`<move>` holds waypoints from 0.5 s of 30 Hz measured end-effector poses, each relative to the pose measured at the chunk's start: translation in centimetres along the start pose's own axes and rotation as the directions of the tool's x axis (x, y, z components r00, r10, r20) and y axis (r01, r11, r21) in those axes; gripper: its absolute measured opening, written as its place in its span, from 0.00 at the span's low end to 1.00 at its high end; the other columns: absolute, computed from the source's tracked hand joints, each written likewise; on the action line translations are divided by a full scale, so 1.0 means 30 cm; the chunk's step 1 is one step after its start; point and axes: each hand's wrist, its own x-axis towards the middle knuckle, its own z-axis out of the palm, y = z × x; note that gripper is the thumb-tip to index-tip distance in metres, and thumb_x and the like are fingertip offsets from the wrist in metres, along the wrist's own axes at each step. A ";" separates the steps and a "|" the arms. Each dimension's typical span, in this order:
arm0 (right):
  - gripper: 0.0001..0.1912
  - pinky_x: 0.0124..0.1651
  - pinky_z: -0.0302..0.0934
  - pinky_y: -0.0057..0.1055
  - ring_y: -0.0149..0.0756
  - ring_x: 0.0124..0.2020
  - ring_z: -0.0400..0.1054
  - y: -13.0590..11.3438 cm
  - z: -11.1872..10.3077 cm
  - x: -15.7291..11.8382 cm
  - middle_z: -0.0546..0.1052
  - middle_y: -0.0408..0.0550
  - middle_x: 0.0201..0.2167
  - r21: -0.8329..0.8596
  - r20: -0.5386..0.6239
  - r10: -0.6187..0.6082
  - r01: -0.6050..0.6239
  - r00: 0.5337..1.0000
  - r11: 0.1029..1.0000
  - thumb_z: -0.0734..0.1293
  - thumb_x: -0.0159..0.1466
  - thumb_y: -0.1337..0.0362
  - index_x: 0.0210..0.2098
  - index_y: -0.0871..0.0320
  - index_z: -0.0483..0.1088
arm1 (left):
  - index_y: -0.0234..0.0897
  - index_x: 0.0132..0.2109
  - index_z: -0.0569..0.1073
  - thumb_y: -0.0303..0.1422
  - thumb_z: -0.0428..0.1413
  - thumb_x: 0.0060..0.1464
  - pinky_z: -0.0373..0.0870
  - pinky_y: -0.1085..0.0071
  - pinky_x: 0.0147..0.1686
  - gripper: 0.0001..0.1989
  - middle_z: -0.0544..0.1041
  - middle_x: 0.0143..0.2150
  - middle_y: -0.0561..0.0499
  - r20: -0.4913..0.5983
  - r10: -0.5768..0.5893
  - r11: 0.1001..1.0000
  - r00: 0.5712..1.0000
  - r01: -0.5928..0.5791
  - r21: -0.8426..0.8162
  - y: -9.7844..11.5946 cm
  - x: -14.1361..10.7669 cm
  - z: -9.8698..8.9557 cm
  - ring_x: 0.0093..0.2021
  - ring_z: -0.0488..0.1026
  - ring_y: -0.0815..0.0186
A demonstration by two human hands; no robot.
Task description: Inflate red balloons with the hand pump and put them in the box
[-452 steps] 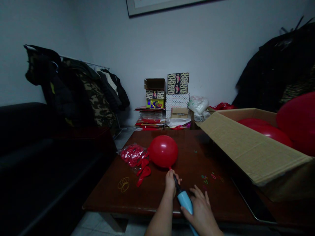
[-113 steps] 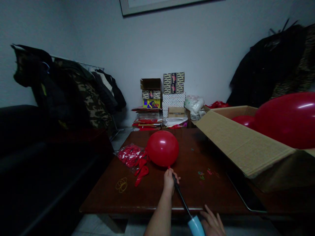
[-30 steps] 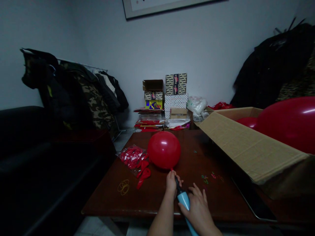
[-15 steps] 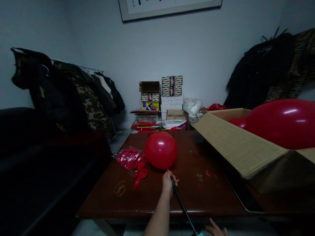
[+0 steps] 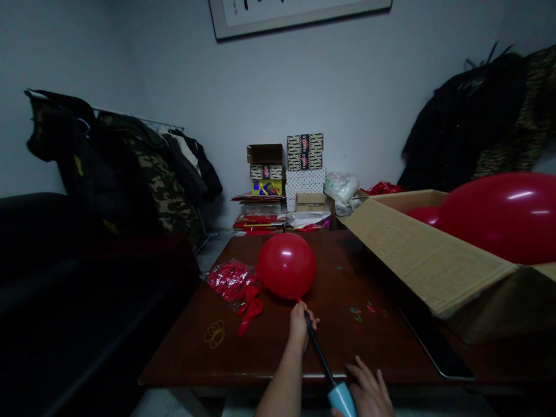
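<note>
I had my left hand (image 5: pixel 299 325) closed around the black front end of the pump (image 5: pixel 319 354), with the neck of the balloon (image 5: pixel 286 266) pinched in the same fingers. My right hand (image 5: pixel 370 389) was at the blue part, fingers stretched out and a bit of thumb showing on its other side; the lower edge of the view cut it off, so I couldn't tell how firmly it gripped. The pump's long axis ran slantwise, its front end pointing away from me and leftward, its blue part back toward me over the table's near edge. The round red balloon sat beyond my left hand, above the middle of the table, its neck toward me.

The table (image 5: pixel 269 362) was dark brown and glossy. Left of the balloon lay a clear bag of red balloons (image 5: pixel 232 282) with loose ones spilling out, and nearer me some yellow rings (image 5: pixel 214 334). To the right were small coloured bands (image 5: pixel 356 314), a flat black device (image 5: pixel 434 341) and an open carton (image 5: pixel 430 258) holding big red balloons (image 5: pixel 504 217). Stacked boxes (image 5: pixel 305 152) stood against the pale wall, coats (image 5: pixel 152 168) hung at the left, and a dark sofa (image 5: pixel 87 324) filled that side.
</note>
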 end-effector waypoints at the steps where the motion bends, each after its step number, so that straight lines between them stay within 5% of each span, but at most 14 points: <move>1: 0.23 0.61 0.36 0.58 0.54 0.61 0.48 -0.017 -0.027 0.021 0.65 0.53 0.56 0.018 0.026 -0.014 0.014 1.000 1.000 0.62 0.54 0.46 0.39 0.55 0.73 | 0.40 0.27 0.56 0.53 0.52 0.45 0.64 0.70 0.22 0.22 0.63 0.12 0.62 -0.001 -0.003 1.000 1.000 0.003 -0.004 0.001 0.000 0.000 0.09 0.58 0.74; 7: 0.24 0.63 0.31 0.52 0.50 0.62 0.46 -0.137 -0.124 0.169 0.65 0.54 0.55 0.026 -0.068 0.023 -0.021 0.997 0.999 0.59 0.56 0.49 0.42 0.59 0.72 | 0.40 0.28 0.57 0.54 0.52 0.44 0.64 0.71 0.21 0.22 0.63 0.12 0.62 -0.011 -0.023 1.000 1.000 0.023 -0.008 0.002 0.008 0.001 0.09 0.57 0.74; 15: 0.26 0.62 0.33 0.52 0.50 0.62 0.47 -0.167 -0.080 0.225 0.65 0.55 0.55 -0.015 -0.095 0.067 -0.069 0.993 0.998 0.59 0.55 0.52 0.46 0.61 0.70 | 0.40 0.27 0.56 0.51 0.51 0.45 0.62 0.72 0.19 0.20 0.62 0.11 0.62 -0.020 -0.011 1.000 1.000 0.011 -0.002 -0.003 0.012 -0.003 0.08 0.56 0.74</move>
